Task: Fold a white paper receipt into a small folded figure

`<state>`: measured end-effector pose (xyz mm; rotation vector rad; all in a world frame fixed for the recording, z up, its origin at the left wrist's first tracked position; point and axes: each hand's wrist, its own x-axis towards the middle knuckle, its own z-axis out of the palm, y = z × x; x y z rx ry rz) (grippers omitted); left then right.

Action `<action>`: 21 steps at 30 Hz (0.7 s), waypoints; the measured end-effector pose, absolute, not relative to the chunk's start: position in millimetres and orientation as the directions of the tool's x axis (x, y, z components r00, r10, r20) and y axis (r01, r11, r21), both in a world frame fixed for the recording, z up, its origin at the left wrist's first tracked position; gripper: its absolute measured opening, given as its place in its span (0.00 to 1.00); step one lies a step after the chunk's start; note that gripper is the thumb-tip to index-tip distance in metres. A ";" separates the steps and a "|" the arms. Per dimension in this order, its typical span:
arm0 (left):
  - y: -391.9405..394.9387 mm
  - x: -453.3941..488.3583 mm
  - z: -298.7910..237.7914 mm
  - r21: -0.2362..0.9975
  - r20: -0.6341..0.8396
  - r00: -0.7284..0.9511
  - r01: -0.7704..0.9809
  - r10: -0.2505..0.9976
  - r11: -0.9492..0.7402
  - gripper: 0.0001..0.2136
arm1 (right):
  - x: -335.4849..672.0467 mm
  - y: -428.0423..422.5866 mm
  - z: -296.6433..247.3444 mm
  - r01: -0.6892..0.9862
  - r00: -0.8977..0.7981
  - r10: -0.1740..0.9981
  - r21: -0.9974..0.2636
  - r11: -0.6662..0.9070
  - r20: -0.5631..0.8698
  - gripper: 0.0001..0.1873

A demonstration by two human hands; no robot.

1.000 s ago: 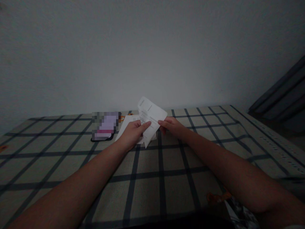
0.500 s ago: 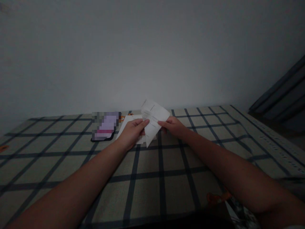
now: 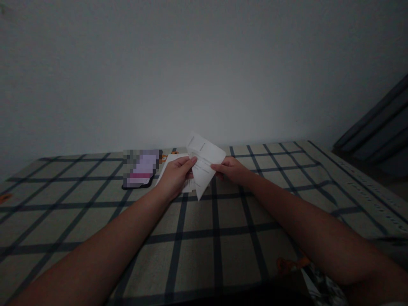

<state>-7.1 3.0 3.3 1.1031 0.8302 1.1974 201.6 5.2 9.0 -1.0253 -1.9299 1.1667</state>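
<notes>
I hold a white printed paper slip above a checked cloth, tilted with one corner pointing down. My left hand pinches its left edge with thumb and fingers closed. The slip's right edge is pinched in my right hand. More white papers lie flat on the cloth just under and behind my left hand.
A dark phone with a lit, blurred screen lies on the cloth left of the papers. A plain wall rises behind the surface. A dark fabric object stands at the far right. Something orange and patterned shows near my right elbow.
The slip has tipped and dropped slightly between my hands; my left thumb has shifted up along its edge. Both hands stay in about the same place.
</notes>
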 end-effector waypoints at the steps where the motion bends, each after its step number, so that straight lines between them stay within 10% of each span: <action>1: 2.9 -7.1 3.2 0.955 0.062 0.194 -0.296 0.979 -0.002 0.15 | 201.4 5.0 9.4 0.287 -0.482 0.867 -0.913 0.291 0.125 0.21; 21: 7.5 -9.6 7.5 0.949 0.141 -0.060 -0.277 0.988 -0.152 0.15 | 200.8 2.9 12.7 0.314 -0.489 0.869 -0.917 0.247 0.067 0.21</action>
